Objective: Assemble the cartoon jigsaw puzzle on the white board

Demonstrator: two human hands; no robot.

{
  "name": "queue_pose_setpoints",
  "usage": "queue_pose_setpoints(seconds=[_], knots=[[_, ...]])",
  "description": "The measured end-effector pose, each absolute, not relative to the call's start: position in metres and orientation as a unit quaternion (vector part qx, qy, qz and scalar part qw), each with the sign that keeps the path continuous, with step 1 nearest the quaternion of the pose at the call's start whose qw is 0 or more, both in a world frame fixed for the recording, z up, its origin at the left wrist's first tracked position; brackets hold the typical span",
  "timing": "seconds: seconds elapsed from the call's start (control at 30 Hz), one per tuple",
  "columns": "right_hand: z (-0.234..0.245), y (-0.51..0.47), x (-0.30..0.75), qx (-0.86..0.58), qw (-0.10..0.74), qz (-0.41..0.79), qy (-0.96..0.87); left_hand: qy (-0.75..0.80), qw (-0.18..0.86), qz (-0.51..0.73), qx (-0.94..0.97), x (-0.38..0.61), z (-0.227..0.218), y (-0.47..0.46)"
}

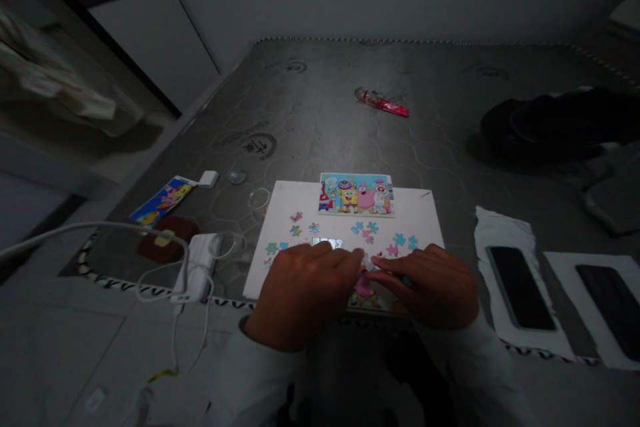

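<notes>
My left hand (305,290) and my right hand (430,283) rest on a white board (425,210), fingertips meeting in a pinch over a small jigsaw piece (369,265). Under them lies a partly joined patch of puzzle (367,293), mostly hidden by the hands. Several loose puzzle pieces (367,231) lie scattered across the board beyond my fingers. A colourful cartoon reference picture (356,194) lies at the board's far edge.
A grey patterned mattress (320,113) carries everything. Two dark phones (520,287) (610,300) lie on white paper at the right. A white charger with cables (197,263), a dark red block (165,240) and a cartoon box (163,200) sit left. A red wrapper (384,103) lies far back.
</notes>
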State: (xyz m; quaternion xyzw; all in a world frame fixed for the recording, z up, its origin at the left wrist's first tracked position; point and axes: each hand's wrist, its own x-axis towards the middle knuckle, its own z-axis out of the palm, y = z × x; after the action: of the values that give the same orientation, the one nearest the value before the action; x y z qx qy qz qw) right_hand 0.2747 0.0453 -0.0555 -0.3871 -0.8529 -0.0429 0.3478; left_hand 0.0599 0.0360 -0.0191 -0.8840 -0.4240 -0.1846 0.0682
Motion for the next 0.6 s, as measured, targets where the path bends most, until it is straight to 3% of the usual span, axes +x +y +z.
queue_pose_setpoints(seconds=[0.6], knots=[[-0.0495,0.0448,0.2722,-0.386,0.351,-0.044,-0.852,-0.416,0.077,-0.194,-0.885,0.0562,-0.0165,0.0362]])
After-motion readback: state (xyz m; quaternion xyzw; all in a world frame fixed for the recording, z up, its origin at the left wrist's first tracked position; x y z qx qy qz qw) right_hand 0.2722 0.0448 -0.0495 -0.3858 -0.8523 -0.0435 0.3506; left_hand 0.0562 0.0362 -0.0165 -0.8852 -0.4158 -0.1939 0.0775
